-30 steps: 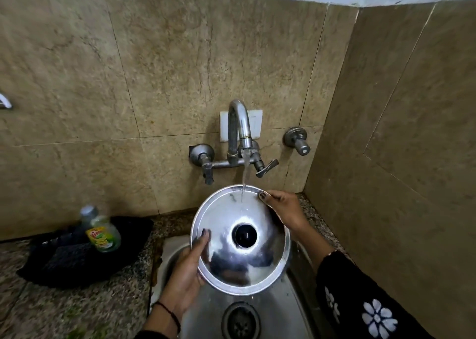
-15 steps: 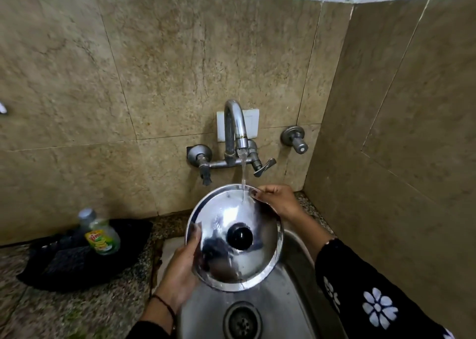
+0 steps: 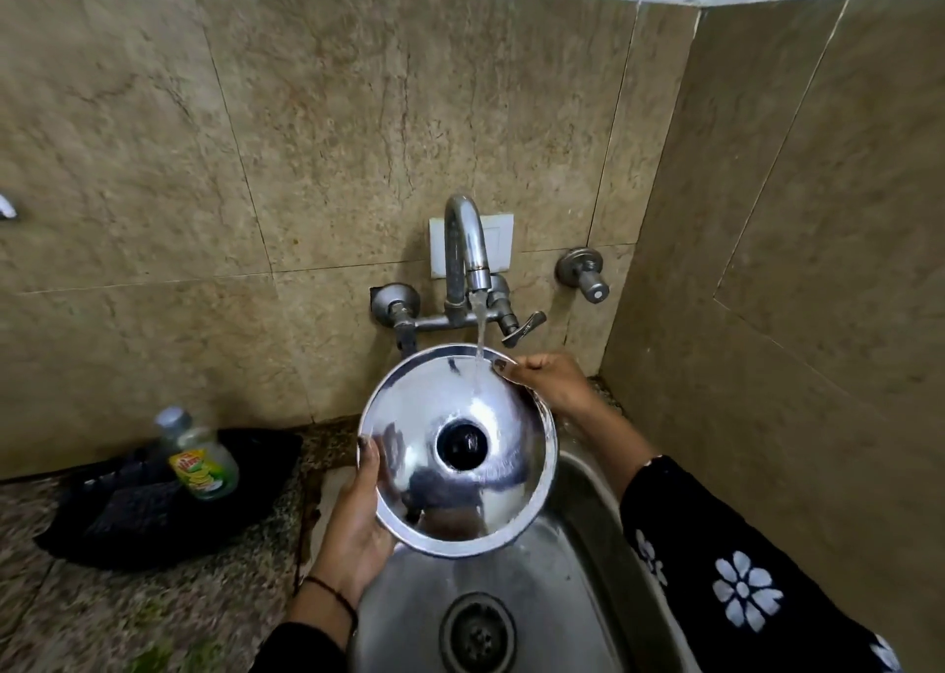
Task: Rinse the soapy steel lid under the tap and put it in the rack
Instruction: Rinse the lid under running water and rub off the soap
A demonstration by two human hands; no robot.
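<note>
A round steel lid (image 3: 491, 488) with a black knob in its middle is held tilted over the steel sink (image 3: 572, 585). Its top faces me. My left hand (image 3: 358, 524) grips the lid's lower left rim. My right hand (image 3: 549, 381) pinches its upper right rim. Water runs from the wall tap (image 3: 468, 258) onto the lid's upper part, close to my right fingers. No rack shows in this view.
A dish soap bottle (image 3: 202, 460) stands on a black cloth (image 3: 153, 509) on the speckled counter, left of the sink. The sink's drain (image 3: 478, 631) lies below the lid. Tiled walls close in behind and on the right.
The lid has turned a little in my hands and tilted more toward me. My right hand has closed more firmly over the upper rim. The water keeps running.
</note>
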